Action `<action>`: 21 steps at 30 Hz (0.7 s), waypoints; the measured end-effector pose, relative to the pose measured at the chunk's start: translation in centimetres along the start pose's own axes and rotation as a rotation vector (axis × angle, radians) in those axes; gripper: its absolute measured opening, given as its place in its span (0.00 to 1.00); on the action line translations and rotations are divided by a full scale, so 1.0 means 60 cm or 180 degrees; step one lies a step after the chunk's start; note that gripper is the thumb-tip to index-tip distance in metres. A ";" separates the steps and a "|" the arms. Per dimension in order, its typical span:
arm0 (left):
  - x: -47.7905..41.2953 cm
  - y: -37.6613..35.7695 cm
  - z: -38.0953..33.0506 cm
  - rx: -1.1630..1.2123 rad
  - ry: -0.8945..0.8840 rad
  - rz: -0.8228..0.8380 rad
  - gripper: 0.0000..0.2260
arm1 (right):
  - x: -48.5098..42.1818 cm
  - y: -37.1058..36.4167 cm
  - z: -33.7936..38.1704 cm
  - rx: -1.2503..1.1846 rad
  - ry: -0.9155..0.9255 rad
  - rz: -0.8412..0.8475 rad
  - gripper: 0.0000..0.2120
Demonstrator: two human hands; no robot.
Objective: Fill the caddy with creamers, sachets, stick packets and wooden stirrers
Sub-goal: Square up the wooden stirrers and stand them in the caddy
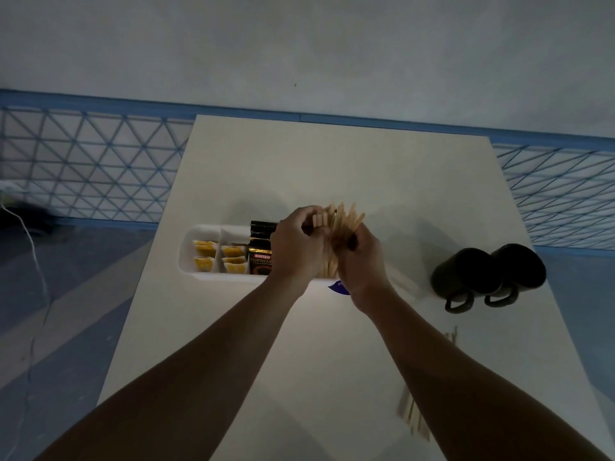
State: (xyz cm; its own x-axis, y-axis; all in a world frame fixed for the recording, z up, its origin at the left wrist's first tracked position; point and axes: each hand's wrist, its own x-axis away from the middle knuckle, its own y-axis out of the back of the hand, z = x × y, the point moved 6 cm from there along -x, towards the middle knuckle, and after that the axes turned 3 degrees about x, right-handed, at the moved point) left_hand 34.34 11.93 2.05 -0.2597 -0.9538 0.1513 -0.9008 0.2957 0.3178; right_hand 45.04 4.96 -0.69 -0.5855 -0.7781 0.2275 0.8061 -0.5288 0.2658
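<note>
A white caddy (189,251) sits mid-table with several compartments. Yellow sachets (205,249) and more yellow sachets (233,257) fill its two left sections, and black Kopiko stick packets (260,251) stand beside them. A fanned bundle of wooden stirrers (342,221) stands upright at the caddy's right end. My left hand (296,247) grips the bundle from the left, and my right hand (361,261) grips it from the right. The stirrers' lower ends and the caddy's right part are hidden behind my hands.
Two dark mugs (489,277) lie on their sides at the right of the white table (332,168). Loose stirrers (414,415) lie near my right forearm, a few more stirrers (452,336) below the mugs. A blue item (339,287) peeks under my right wrist.
</note>
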 end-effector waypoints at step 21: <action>-0.034 0.026 -0.040 -0.0842 -0.0897 0.0223 0.18 | -0.006 0.045 0.036 0.1754 0.0650 -0.0591 0.25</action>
State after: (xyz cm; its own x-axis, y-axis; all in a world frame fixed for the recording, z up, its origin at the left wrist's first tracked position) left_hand 34.28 14.46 4.47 -0.4359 -0.8973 -0.0700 -0.7663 0.3292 0.5518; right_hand 47.25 4.51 1.98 -0.6395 -0.7678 -0.0384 0.4971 -0.4511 0.7412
